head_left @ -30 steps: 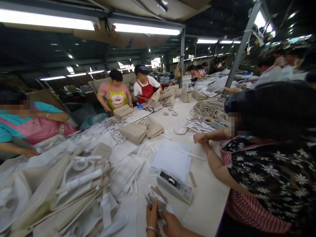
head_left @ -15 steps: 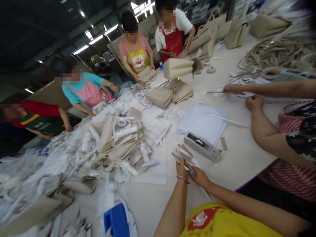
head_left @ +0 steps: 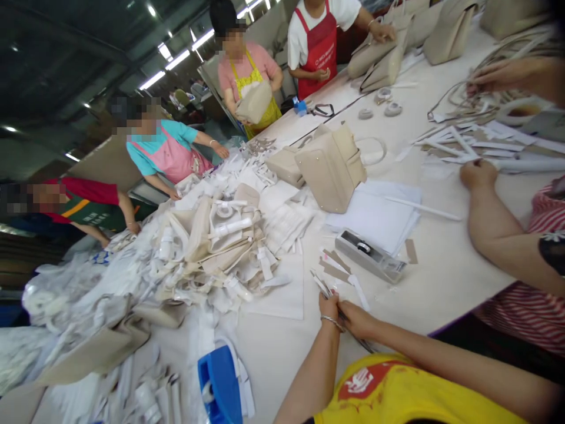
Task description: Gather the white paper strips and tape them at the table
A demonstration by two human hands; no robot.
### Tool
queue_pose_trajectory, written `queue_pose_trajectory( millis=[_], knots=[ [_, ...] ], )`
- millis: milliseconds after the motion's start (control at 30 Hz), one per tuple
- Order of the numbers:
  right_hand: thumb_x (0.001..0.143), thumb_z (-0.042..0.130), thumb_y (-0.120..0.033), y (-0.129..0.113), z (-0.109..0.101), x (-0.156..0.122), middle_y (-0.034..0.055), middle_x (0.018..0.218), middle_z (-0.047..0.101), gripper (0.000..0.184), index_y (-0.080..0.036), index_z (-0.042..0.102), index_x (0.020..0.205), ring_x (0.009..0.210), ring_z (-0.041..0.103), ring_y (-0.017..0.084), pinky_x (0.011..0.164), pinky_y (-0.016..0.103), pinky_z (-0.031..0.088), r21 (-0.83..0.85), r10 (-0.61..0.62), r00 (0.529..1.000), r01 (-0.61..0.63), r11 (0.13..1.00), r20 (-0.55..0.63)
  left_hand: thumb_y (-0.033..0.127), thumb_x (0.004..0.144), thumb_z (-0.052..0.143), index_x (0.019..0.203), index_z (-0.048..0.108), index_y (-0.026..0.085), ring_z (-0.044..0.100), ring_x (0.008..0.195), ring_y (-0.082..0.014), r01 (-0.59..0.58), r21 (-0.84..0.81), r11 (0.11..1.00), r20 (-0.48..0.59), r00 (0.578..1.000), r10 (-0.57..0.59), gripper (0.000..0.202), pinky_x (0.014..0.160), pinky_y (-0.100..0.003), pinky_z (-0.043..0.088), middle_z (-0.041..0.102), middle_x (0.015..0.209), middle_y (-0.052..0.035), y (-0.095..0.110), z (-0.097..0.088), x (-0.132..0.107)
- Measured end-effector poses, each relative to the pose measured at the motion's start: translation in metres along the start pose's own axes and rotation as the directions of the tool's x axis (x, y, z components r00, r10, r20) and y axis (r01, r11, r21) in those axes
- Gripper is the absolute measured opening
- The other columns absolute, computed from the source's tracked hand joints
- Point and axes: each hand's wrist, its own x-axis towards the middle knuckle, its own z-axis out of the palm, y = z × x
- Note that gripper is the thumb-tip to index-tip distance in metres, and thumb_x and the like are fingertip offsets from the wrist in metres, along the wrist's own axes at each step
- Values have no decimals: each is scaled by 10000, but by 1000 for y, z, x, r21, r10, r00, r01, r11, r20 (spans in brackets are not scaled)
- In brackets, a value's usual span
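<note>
You are pinching thin white and tan paper strips between both hands, left hand and right hand clenched together on them, just above the cream worktop. Keep the ends beyond your fingers aligned.

Two beige bags lie mid-table beside one tape dispenser, and one blue dispenser sits at the near edge. Two tape rolls rest farther up the table. Four workers stand across the table, one of them holding a bag; the wearer's two hands meet over a few strips.
</note>
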Motion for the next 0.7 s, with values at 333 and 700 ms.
queue_pose_trajectory(
  millis=[333,700],
  knots=[
    [790,552,-258,14,-51,72,213,1113,521,429,-59,485,1164,1038,475,298,845,383,375,-330,227,923,-329,885,-312,117,524,576,854,487,160,543,558,-95,91,-221,971,-84,990,-112,345,590,-226,450,572,702,2,-12,-27,-3],
    [872,488,-328,2,-38,96,83,1039,555,274,-111,546,1029,947,530,193,822,381,425,-508,297,856,-495,705,-423,125,527,575,863,483,152,567,546,-130,143,-321,936,-63,983,-172,349,572,-259,480,573,615,-1,-14,-31,-17]
  ],
)
